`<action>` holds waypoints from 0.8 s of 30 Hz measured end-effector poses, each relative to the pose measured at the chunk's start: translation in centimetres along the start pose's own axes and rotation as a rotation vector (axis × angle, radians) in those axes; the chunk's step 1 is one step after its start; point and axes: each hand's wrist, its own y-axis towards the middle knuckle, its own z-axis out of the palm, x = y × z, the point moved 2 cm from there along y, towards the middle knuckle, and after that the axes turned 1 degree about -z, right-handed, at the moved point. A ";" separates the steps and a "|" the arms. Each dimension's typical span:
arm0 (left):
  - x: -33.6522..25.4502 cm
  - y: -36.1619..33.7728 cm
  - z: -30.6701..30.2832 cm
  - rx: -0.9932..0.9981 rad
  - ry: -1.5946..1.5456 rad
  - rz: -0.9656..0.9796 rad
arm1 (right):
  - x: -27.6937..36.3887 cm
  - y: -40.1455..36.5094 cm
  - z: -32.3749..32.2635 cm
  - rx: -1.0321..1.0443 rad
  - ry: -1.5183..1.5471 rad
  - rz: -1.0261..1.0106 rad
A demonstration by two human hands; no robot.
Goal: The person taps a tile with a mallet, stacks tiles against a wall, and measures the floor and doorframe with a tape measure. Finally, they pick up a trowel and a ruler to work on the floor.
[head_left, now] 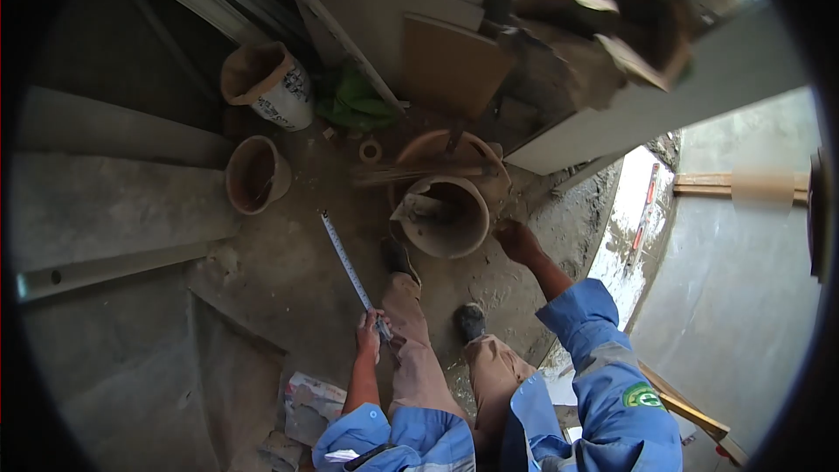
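Observation:
My left hand (371, 330) is wrapped round the case of a tape measure, low in front of my left leg. The tape measure's blade (347, 264) sticks out of the case, pointing forward and left over the floor. My right hand (517, 241) is reached forward, just right of a mud-smeared bucket (468, 240); its fingers look curled, and anything in them is hidden. Inside that bucket lies a pale, scoop-like piece (425, 208). A wide orange-brown tub (437, 147) stands right behind the bucket.
A smaller bucket (278, 177) and a white printed sack (288, 103) stand left, near green cloth (357, 103) and a tape roll (370, 151). Boards (450, 65) lean at the back. A red level (645, 210) and timber strip (699, 183) are right. A crumpled bag (310, 398) lies lower left.

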 end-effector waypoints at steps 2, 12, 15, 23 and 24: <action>-2.0 5.8 0.8 -0.013 0.000 -0.031 | 0.4 7.0 0.3 0.009 -0.074 0.061; -6.9 23.8 3.5 0.109 0.108 -0.018 | 3.0 30.0 8.6 0.070 -1.020 -0.398; -8.0 24.8 3.9 0.105 0.172 -0.064 | 2.8 32.6 8.3 -0.078 -1.207 -0.364; -9.1 25.5 5.6 0.319 0.183 -0.266 | 1.7 34.7 4.8 0.057 -1.186 0.013; -8.4 25.4 5.7 0.327 0.189 -0.273 | 2.6 34.2 4.2 0.240 -1.121 0.207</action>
